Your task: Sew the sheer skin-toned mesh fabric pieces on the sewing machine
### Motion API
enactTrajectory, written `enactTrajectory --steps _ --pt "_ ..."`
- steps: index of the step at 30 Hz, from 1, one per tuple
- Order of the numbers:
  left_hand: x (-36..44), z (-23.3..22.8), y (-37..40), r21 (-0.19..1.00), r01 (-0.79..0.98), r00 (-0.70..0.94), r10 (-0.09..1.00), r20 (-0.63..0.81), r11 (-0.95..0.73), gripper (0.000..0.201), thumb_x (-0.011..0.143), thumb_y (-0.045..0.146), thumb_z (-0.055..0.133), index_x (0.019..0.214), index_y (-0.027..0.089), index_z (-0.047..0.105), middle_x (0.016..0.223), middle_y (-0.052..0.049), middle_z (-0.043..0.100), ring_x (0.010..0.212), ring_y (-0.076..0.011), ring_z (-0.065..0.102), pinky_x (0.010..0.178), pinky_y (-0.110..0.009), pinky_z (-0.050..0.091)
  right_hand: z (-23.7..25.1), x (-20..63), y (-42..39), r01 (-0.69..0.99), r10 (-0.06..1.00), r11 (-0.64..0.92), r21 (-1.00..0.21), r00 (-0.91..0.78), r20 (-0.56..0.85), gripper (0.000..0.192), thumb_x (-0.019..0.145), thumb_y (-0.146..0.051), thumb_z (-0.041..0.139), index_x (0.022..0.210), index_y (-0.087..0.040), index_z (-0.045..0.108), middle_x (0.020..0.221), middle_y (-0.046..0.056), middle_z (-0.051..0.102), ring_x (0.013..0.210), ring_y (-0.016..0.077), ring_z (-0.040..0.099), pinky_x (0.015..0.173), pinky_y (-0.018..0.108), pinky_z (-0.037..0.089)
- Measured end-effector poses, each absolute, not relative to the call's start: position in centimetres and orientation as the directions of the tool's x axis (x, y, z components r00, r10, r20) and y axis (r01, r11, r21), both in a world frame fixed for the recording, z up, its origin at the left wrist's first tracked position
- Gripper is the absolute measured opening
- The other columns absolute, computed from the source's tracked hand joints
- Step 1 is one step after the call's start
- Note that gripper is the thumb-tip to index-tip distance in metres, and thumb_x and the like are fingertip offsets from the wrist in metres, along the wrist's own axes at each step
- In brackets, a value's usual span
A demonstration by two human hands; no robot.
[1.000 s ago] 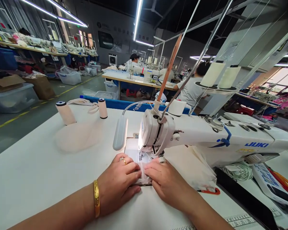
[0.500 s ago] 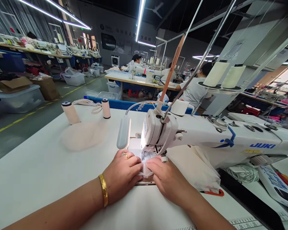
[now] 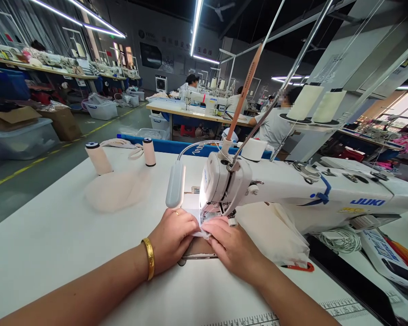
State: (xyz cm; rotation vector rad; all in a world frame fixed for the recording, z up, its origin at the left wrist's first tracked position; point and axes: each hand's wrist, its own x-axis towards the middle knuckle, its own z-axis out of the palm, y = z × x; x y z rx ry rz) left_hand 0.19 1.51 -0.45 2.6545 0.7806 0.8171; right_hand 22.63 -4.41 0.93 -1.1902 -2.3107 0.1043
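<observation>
A small piece of thin white fabric (image 3: 201,234) lies under the lit needle area of the white sewing machine (image 3: 221,181). My left hand (image 3: 173,235), with a ring and a gold bangle, is closed on its left edge, fingers curled in. From the right, my right hand (image 3: 236,244) pinches the same fabric close to the presser foot. My fingertips nearly meet in front of the needle, and they hide much of the cloth. Below them shows a brownish plate (image 3: 201,248) set in the white table (image 3: 122,267).
Pale sheer cloth (image 3: 112,192) and two thread cones (image 3: 98,158) lie at the left. More sheer fabric (image 3: 272,231) sits under the machine arm. A black phone-like slab (image 3: 350,276), a coiled cable (image 3: 340,240) and orange-handled tool (image 3: 299,267) are at right. A co-worker (image 3: 275,127) sits beyond.
The fabric has moved forward under the needle, baring more of the brownish plate. Both hands stay on it; my right fingers have shifted slightly left and forward.
</observation>
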Motion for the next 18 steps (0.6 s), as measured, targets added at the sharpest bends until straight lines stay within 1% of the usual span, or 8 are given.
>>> enactTrajectory --steps 3,7,10,13,15,18 --pt "0.2 -0.2 1.3 0.411 0.421 0.697 0.578 0.423 -0.809 0.028 0.094 0.012 0.044 0.101 0.024 0.068 0.096 -0.004 0.072 0.094 -0.0236 0.062 0.091 -0.043 0.041 0.5 22.3 -4.0 0.72 0.767 0.617 -0.318 -0.459 0.449 0.032 0.092 0.0 0.046 0.101 -0.024 0.066 0.091 0.004 0.072 0.088 0.022 0.062 0.076 0.034 0.05" --pt "0.3 0.6 0.9 0.403 0.403 0.718 0.557 0.418 -0.822 0.022 0.098 0.017 0.046 0.1 0.024 0.067 0.095 -0.003 0.071 0.093 -0.0227 0.061 0.09 -0.042 0.039 0.6 22.0 -4.2 0.698 0.761 0.626 -0.349 -0.448 0.47 0.024 0.095 -0.005 0.049 0.083 -0.023 0.059 0.079 0.002 0.065 0.078 0.0194 0.055 0.071 0.031 0.043" --pt "0.5 0.9 0.6 0.366 0.367 0.722 0.51 0.468 -0.855 0.021 0.099 0.015 0.047 0.095 0.023 0.066 0.093 -0.001 0.072 0.09 -0.0207 0.062 0.09 -0.041 0.037 0.6 22.1 -4.5 0.689 0.736 0.652 -0.316 -0.473 0.485 0.022 0.098 -0.011 0.051 0.08 -0.021 0.056 0.077 0.001 0.061 0.075 0.0179 0.05 0.068 0.03 0.039" --pt "0.5 0.8 0.2 0.339 0.321 0.709 0.462 0.533 -0.884 0.023 0.1 0.013 0.048 0.089 0.023 0.066 0.092 0.0 0.074 0.088 -0.0189 0.063 0.091 -0.041 0.035 0.6 22.2 -4.8 0.695 0.712 0.674 -0.249 -0.521 0.472 0.022 0.101 -0.014 0.051 0.08 -0.021 0.055 0.077 0.0 0.06 0.074 0.017 0.049 0.067 0.03 0.037" --pt "0.4 0.5 -0.2 0.328 0.301 0.715 0.439 0.544 -0.896 0.024 0.1 0.012 0.049 0.088 0.023 0.067 0.091 0.001 0.075 0.086 -0.0182 0.062 0.091 -0.042 0.035 0.7 22.3 -5.2 0.712 0.713 0.671 -0.205 -0.544 0.443 0.023 0.102 -0.015 0.052 0.081 -0.021 0.056 0.08 0.001 0.062 0.076 0.0171 0.05 0.068 0.031 0.036" --pt "0.1 0.1 -0.7 0.321 0.294 0.732 0.428 0.531 -0.901 0.027 0.099 0.011 0.048 0.092 0.025 0.07 0.091 0.0 0.075 0.083 -0.0181 0.061 0.092 -0.044 0.034 0.8 22.4 -5.6 0.733 0.724 0.66 -0.166 -0.562 0.4 0.02 0.102 -0.015 0.055 0.083 -0.021 0.058 0.083 0.0 0.064 0.08 0.0176 0.053 0.071 0.032 0.036"
